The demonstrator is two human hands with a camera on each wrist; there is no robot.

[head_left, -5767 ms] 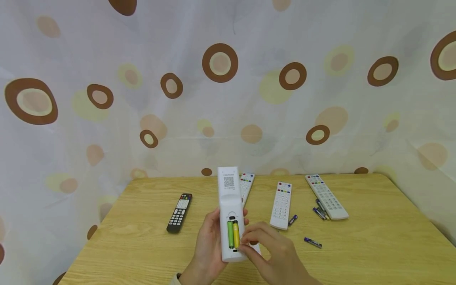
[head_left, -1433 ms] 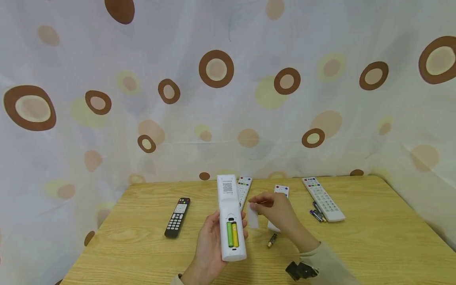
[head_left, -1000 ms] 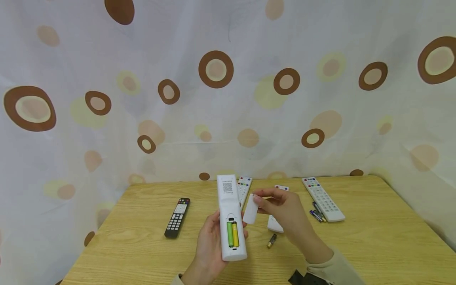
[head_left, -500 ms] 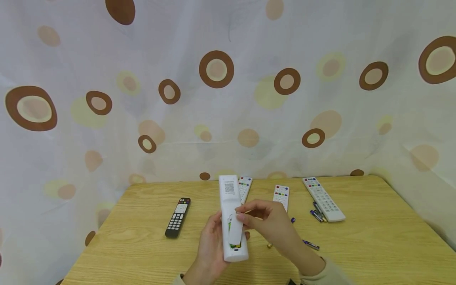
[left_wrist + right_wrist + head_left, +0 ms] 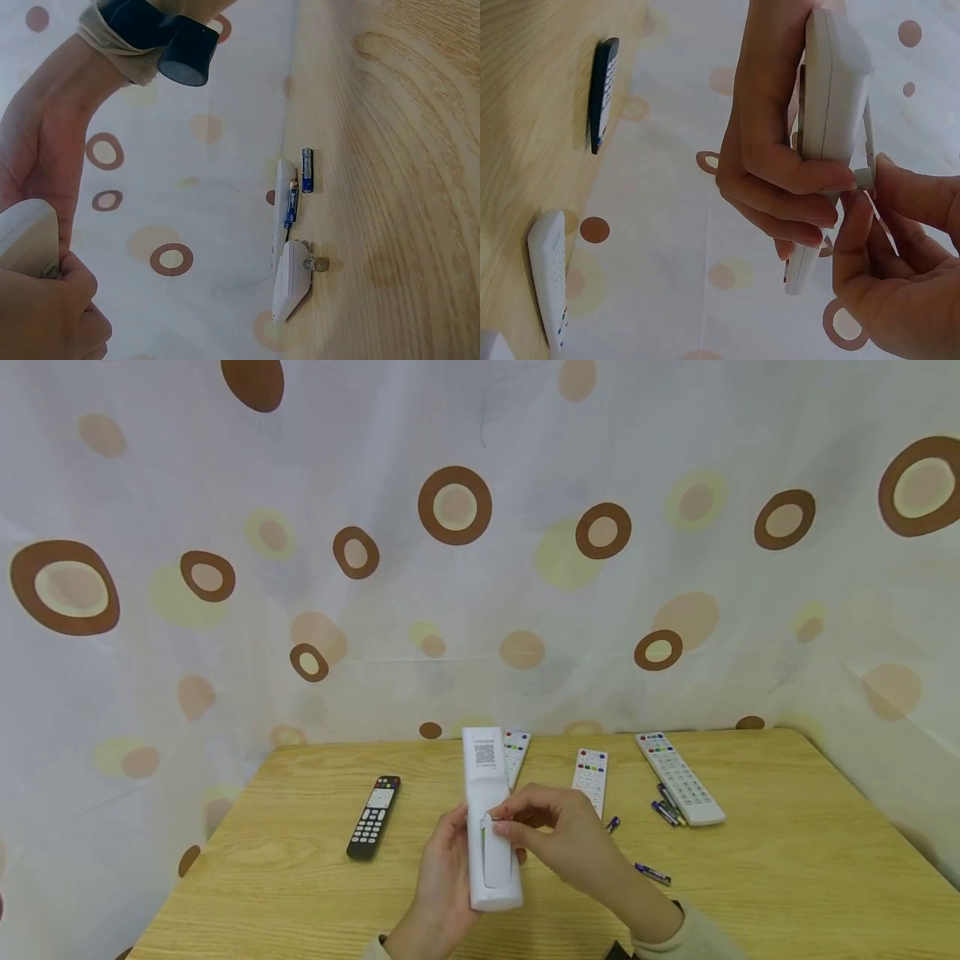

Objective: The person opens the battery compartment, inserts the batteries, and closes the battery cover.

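Note:
A white remote control (image 5: 485, 781) is held face down above the table, its back with a QR code towards me. My left hand (image 5: 438, 881) grips it from below, fingers wrapped round its side in the right wrist view. Between thumb and forefinger my right hand (image 5: 570, 835) pinches the upper end of the white battery cover (image 5: 498, 864). The cover lies over the battery compartment, its lower end at the compartment's lower edge. In the right wrist view the cover (image 5: 870, 139) still stands tilted off the remote at the pinched end. A green battery sliver shows along its left side.
A black remote (image 5: 373, 818) lies on the left of the wooden table (image 5: 292, 893). White remotes lie behind the held one and to the right, including a long one (image 5: 681, 779). Several batteries are scattered near them, one loose battery (image 5: 652, 873) closer to me. A patterned curtain hangs behind.
My right hand has brought the battery cover from beside the remote onto its back. The cover now hides nearly all of the green and yellow batteries. The left hand keeps its grip.

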